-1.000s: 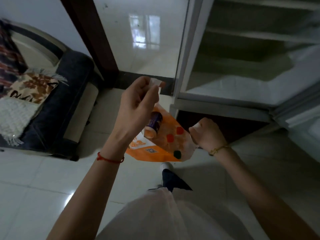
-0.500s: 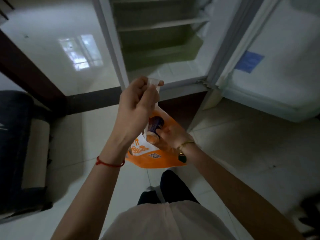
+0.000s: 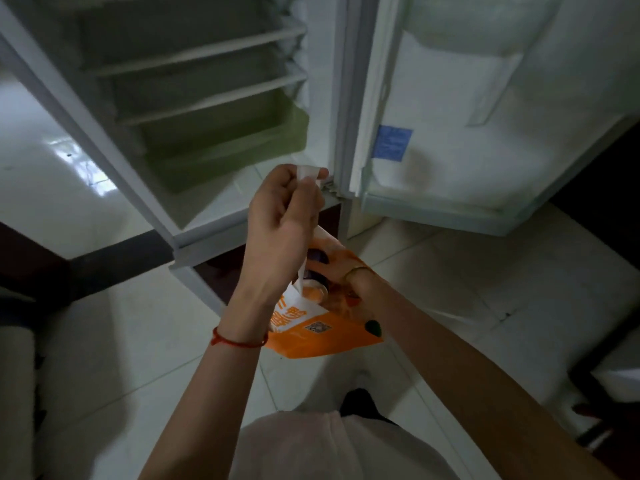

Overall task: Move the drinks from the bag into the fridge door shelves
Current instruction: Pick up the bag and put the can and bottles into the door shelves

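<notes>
My left hand [image 3: 282,220] is raised in front of the fridge and pinches the white handle of an orange plastic bag [image 3: 325,336], which hangs below it. My right hand [image 3: 334,271] is reaching down inside the bag; only its wrist with a gold bracelet and part of the palm show. Inside the bag lies a drink bottle [image 3: 313,289] with a dark purple label and an orange cap end, and my right fingers are around it. The fridge door [image 3: 485,140] stands open to the right, its lower shelf [image 3: 433,209] white.
The fridge interior [image 3: 194,98] shows wire shelves and a pale green drawer [image 3: 242,147]. A blue sticker [image 3: 393,143] is on the door's inside. Glossy white floor tiles lie all around, with dark furniture at the left and right edges.
The view has swung right and up from the sofa to the open fridge and door. My right hand has gone from the bag's outside edge into the bag, onto the bottle.
</notes>
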Motion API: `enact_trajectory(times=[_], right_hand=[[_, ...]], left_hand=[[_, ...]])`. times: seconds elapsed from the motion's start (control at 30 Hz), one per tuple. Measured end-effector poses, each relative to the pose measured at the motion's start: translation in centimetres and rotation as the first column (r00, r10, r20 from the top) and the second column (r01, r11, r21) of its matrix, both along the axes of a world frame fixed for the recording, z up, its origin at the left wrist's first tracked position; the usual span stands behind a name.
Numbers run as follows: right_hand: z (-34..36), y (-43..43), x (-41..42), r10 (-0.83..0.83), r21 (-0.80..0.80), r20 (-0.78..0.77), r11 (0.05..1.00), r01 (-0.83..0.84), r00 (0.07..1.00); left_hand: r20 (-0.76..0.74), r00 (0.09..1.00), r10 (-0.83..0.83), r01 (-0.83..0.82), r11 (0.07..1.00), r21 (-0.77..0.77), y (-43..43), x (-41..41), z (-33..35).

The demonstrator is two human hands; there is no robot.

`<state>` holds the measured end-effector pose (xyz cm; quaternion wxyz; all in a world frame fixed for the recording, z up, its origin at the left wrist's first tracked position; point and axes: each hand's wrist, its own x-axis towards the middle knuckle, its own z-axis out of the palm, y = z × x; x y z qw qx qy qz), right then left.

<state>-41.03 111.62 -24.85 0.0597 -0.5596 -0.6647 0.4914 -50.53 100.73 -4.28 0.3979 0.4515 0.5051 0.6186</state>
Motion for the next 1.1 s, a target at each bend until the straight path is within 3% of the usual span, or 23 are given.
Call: enact_trajectory(times=[0.23, 0.47, 0.7, 0.8, 0.97, 1.1], right_hand=[[6.7, 1.7, 7.2, 0.066, -0.033, -0.109, 0.997, -0.070, 0.992], [11.4, 2.7, 15.7, -0.055, -0.020, -0.170, 0.998, 0.053, 0.984], [15.8, 4.7, 21.4, -0.205, 0.169, -0.310, 0.949, 0.266, 0.928], [18.4, 5.8, 23.4, -0.282, 0.276, -0.424, 0.865, 0.420, 0.860], [23.0, 8.9, 26.4, -0.369, 0.449, -0.608, 0.571, 0.688, 0.703], [25.6, 11.6, 27.8, -0.363, 0.536, -0.663, 0.380, 0.754, 0.655]], left_hand=[[0.040, 0.998, 0.045, -0.046, 0.998, 0.035, 4.0, 5.3, 1.3], [0.075, 0.994, 0.084, -0.090, 0.993, 0.076, 7.5, 10.5, 2.6], [0.154, 0.978, 0.141, -0.156, 0.984, 0.088, 11.5, 14.2, 4.4], [0.181, 0.971, 0.156, -0.174, 0.981, 0.087, 12.9, 15.3, 5.3], [0.200, 0.973, 0.113, -0.137, 0.985, 0.107, 14.0, 16.2, 6.5], [0.218, 0.972, 0.091, -0.116, 0.987, 0.106, 14.9, 16.6, 7.0]])
